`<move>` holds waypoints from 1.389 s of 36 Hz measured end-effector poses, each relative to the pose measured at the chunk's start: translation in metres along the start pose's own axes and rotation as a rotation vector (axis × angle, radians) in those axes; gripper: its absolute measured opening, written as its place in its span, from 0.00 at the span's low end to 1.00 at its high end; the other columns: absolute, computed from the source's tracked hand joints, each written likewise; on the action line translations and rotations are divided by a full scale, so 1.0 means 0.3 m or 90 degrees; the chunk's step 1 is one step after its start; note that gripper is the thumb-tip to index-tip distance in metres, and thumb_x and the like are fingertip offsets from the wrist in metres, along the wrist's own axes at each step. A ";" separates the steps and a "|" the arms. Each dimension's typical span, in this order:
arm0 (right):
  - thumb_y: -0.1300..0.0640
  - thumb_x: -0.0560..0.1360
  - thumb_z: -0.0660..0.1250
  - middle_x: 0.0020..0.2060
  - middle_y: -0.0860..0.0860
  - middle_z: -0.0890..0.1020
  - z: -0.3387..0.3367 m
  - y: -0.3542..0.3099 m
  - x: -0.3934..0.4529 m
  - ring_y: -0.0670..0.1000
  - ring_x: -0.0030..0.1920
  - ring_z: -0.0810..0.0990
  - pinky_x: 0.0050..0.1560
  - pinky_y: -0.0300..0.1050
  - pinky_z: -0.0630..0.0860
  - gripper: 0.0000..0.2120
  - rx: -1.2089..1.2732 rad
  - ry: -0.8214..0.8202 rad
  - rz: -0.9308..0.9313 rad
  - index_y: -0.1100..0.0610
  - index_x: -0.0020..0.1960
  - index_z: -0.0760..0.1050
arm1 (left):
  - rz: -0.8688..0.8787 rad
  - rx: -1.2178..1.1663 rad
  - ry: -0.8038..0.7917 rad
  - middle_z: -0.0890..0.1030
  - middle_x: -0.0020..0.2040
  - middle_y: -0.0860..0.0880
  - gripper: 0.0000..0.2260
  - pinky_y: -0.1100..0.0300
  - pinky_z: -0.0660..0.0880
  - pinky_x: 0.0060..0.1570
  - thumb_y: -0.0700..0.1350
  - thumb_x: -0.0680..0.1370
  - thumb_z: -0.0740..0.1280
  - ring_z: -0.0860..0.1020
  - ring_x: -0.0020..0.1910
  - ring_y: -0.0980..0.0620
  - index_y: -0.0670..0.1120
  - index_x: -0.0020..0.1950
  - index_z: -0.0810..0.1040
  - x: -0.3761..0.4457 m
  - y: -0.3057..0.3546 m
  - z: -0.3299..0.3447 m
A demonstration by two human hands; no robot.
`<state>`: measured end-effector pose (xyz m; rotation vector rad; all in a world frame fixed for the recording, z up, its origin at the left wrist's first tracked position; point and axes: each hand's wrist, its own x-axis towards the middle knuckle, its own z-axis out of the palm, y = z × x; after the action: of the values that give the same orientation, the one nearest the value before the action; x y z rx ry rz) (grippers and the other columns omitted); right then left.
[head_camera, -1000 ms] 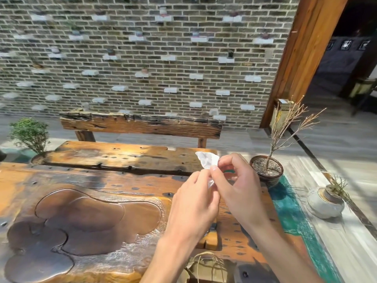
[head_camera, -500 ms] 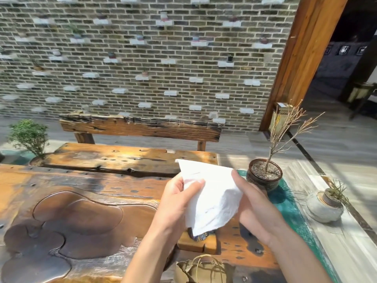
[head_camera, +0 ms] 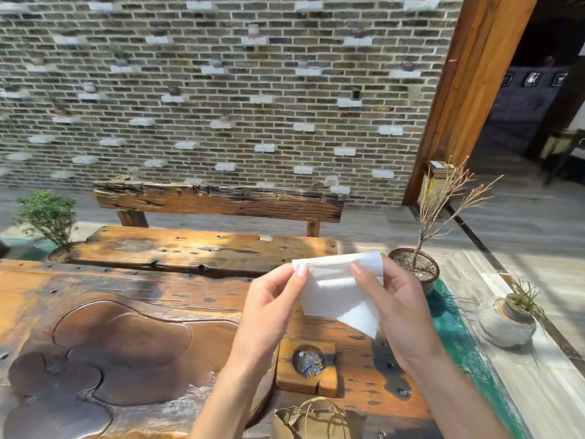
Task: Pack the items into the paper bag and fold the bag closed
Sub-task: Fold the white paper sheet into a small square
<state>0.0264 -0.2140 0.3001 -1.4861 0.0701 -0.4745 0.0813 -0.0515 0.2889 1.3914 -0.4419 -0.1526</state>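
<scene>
1. Head view, the hands: A person holds a white paper sheet (head_camera: 340, 296) in the air above the wooden desk (head_camera: 133, 299), with the left hand (head_camera: 272, 308) pinching its upper left corner between thumb and fingers and the right hand (head_camera: 395, 299) pinching the top edge further right. Both hands are closed on the sheet; its lower corner hangs free between them. The two-handed hold at the top edge looks meant to keep the thin sheet spread flat, perhaps for wrapping or folding.

2. Head view, the task's things: The brown paper bag (head_camera: 316, 421) sits at the near edge of the desk, below and nearer than the hands, its crumpled mouth and string handles just in view. It is well apart from the sheet and touched by neither hand. Just beyond it lies a small wooden holder (head_camera: 305, 365) with a round hollow containing small blue and silvery bits too small to identify.

3. Head view, the setting: A carved tray-like hollow (head_camera: 104, 353) fills the desk's left side. A wooden bench (head_camera: 202, 245) stands at the far side before a brick wall (head_camera: 221, 90). A potted dry twig plant (head_camera: 418, 267) stands far right of the hands, with a round ceramic pot (head_camera: 506, 321) further right.

4. Judgement: Packing seems barely begun, and the bag is not yet folded closed.
</scene>
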 end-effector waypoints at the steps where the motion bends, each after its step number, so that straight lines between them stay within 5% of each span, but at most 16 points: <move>1: 0.56 0.76 0.69 0.45 0.54 0.87 0.001 -0.002 0.001 0.54 0.47 0.84 0.53 0.65 0.78 0.06 0.003 -0.001 -0.007 0.54 0.51 0.84 | 0.008 0.006 -0.004 0.85 0.55 0.39 0.13 0.37 0.74 0.60 0.49 0.83 0.63 0.79 0.53 0.50 0.46 0.56 0.86 0.002 0.005 0.000; 6: 0.61 0.74 0.70 0.48 0.50 0.87 -0.005 -0.015 0.004 0.47 0.49 0.85 0.49 0.41 0.81 0.10 0.009 -0.070 -0.028 0.56 0.55 0.82 | 0.004 -0.066 0.009 0.86 0.54 0.41 0.14 0.42 0.77 0.56 0.48 0.81 0.63 0.81 0.51 0.49 0.43 0.56 0.86 0.009 0.023 0.011; 12: 0.60 0.73 0.71 0.48 0.55 0.88 -0.019 -0.015 0.018 0.54 0.47 0.86 0.48 0.52 0.82 0.08 0.017 -0.071 -0.001 0.57 0.52 0.84 | 0.021 -0.060 -0.008 0.87 0.50 0.43 0.08 0.59 0.79 0.46 0.41 0.77 0.70 0.83 0.47 0.52 0.41 0.53 0.85 0.020 0.008 -0.003; 16: 0.59 0.71 0.72 0.48 0.54 0.88 -0.033 -0.019 0.024 0.51 0.47 0.85 0.46 0.48 0.81 0.11 0.004 -0.083 0.012 0.58 0.53 0.83 | 0.023 -0.056 -0.017 0.87 0.51 0.42 0.06 0.59 0.79 0.47 0.36 0.77 0.70 0.83 0.48 0.51 0.39 0.53 0.85 0.023 0.010 -0.013; 21: 0.62 0.72 0.71 0.49 0.55 0.88 -0.061 -0.029 0.034 0.52 0.48 0.86 0.47 0.46 0.83 0.12 0.007 -0.120 0.022 0.59 0.55 0.83 | 0.075 0.023 -0.022 0.85 0.38 0.55 0.07 0.71 0.73 0.37 0.35 0.79 0.68 0.80 0.39 0.62 0.44 0.45 0.83 0.036 0.024 -0.029; 30: 0.73 0.75 0.67 0.51 0.53 0.88 -0.098 -0.058 0.051 0.50 0.53 0.86 0.51 0.41 0.81 0.16 -0.044 -0.161 -0.010 0.57 0.56 0.84 | 0.079 0.085 -0.020 0.86 0.44 0.53 0.07 0.62 0.77 0.45 0.35 0.77 0.69 0.81 0.45 0.57 0.45 0.48 0.86 0.050 0.038 -0.077; 35: 0.75 0.74 0.67 0.43 0.51 0.89 -0.099 -0.076 0.056 0.47 0.45 0.86 0.46 0.39 0.81 0.21 -0.091 -0.140 -0.034 0.50 0.43 0.88 | 0.102 0.085 -0.023 0.88 0.48 0.50 0.09 0.64 0.79 0.48 0.32 0.74 0.72 0.84 0.49 0.56 0.42 0.50 0.88 0.046 0.054 -0.082; 41: 0.76 0.76 0.63 0.41 0.51 0.87 -0.107 -0.062 0.065 0.46 0.42 0.84 0.44 0.39 0.79 0.19 -0.147 -0.116 -0.038 0.56 0.41 0.85 | 0.128 0.147 -0.005 0.85 0.45 0.53 0.17 0.68 0.74 0.43 0.30 0.68 0.66 0.82 0.47 0.58 0.51 0.35 0.87 0.046 0.055 -0.089; 47: 0.60 0.82 0.60 0.42 0.52 0.86 -0.095 -0.070 0.058 0.53 0.46 0.85 0.44 0.44 0.81 0.07 -0.064 -0.086 0.035 0.56 0.53 0.77 | 0.169 0.200 0.017 0.84 0.45 0.53 0.17 0.66 0.73 0.42 0.32 0.67 0.61 0.81 0.48 0.54 0.47 0.36 0.87 0.050 0.056 -0.084; 50: 0.55 0.81 0.62 0.43 0.57 0.87 -0.081 -0.079 0.057 0.52 0.45 0.86 0.45 0.42 0.81 0.09 -0.077 -0.107 0.057 0.55 0.59 0.76 | 0.196 0.229 0.007 0.84 0.46 0.55 0.16 0.65 0.74 0.42 0.33 0.68 0.63 0.81 0.49 0.53 0.49 0.36 0.87 0.046 0.056 -0.081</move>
<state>0.0277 -0.2429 0.3247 -1.6288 0.0320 -0.2758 0.1007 -0.0312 0.3055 1.6531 -0.6934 0.1954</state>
